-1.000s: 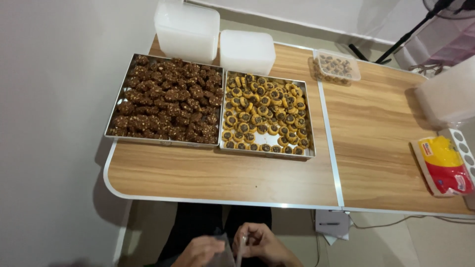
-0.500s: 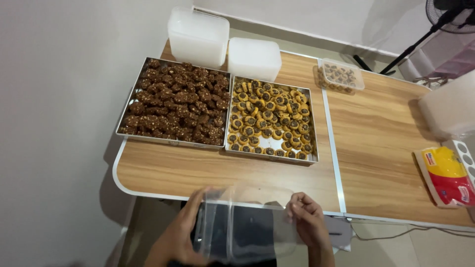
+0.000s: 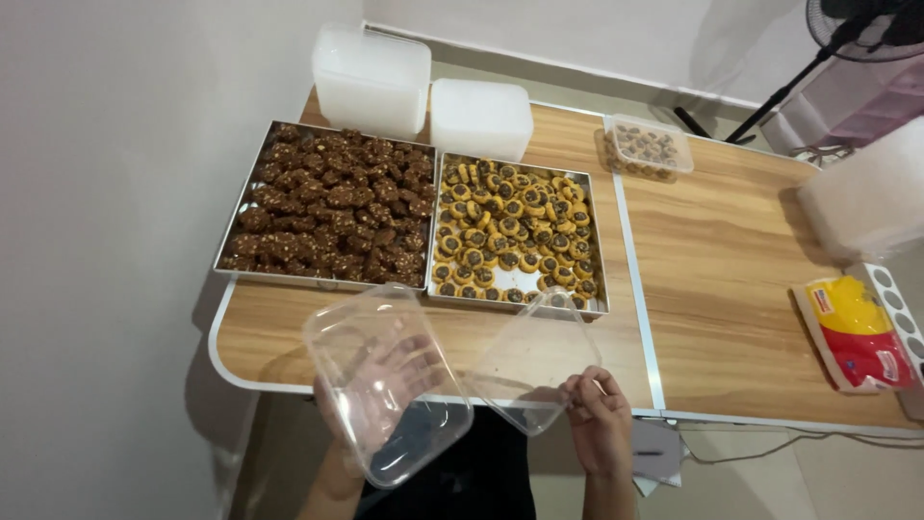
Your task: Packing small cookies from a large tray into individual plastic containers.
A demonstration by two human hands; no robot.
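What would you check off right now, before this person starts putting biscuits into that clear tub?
1. Clear tub held securely by left hand: ok.
2. Lid off the tub, held by right hand: ok.
3. Tub empty inside: ok.
4. Tray of yellow biscuits within reach on the table: ok, probably.
5. Tray of dark biscuits resting flat: ok.
6. Tub clean and dry: cannot tell.
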